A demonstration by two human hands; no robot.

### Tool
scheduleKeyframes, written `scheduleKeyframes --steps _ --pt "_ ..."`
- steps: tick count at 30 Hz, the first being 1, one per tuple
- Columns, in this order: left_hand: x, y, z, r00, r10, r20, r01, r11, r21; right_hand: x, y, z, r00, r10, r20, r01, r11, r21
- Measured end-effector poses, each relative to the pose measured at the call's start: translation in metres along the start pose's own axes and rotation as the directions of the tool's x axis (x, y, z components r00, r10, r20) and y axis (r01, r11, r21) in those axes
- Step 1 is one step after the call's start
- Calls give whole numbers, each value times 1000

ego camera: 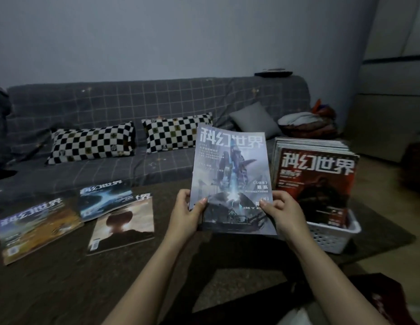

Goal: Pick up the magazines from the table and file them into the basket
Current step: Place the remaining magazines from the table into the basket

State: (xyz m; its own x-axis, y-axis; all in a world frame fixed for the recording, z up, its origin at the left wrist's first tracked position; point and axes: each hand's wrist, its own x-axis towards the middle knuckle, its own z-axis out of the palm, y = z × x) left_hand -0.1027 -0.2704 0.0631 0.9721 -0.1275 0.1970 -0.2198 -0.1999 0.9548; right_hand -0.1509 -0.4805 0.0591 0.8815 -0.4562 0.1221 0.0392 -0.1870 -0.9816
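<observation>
Head view is showing, left to right: three magazines lying flat on the dark worktop (63, 277) at far left — a yellow-toned magazine (37, 227), a blue-swirl magazine (104, 199) overlapping the top edge of a tan-cover magazine (124, 225).

Centre: left hand (184, 213) and right hand (282, 213) are gripping the lower side edges of the pale blue magazine (230, 181), thumbs on the cover, holding it raised and nearly upright, long axis running vertical and leaning slightly right.

Right: the white basket (330, 234) is standing just beside the right hand, already carrying a row of upright issues with a red magazine (314, 186) at the front. The right hand is nearer. The held issue is probably heading rightward into the gap in front of the red cover; the near rim is the one obstacle.

Far background: a grey sofa (110, 102) with checkered cushions (91, 143).
</observation>
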Motion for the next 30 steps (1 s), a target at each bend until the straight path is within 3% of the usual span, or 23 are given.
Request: scheduleKeyframes --steps 5,10,18,20,23,27,30 --pt "24 25 72 989 105 99 -106 994 3 13 -2 -73 981 -103 -162 89 992 -87" --pt "56 30 140 986 63 153 -70 997 42 36 14 -123 953 -111 -281 69 985 -155" --pt "79 8 207 982 86 171 -141 930 339 65 50 -160 886 -158 -435 -37 912 -408" --pt "80 -2 212 975 131 179 -202 856 475 67 60 -165 873 -180 -454 -100 844 -527" --pt "79 -13 215 956 179 230 -292 631 719 65 76 -169 880 -187 -437 -208 676 -707" --pt "78 -15 218 948 128 293 -319 369 873 62 85 -163 895 -156 -418 -287 514 -808" --pt "78 -15 217 956 111 272 -293 344 892 61 84 -158 902 -130 -411 -325 423 -846"
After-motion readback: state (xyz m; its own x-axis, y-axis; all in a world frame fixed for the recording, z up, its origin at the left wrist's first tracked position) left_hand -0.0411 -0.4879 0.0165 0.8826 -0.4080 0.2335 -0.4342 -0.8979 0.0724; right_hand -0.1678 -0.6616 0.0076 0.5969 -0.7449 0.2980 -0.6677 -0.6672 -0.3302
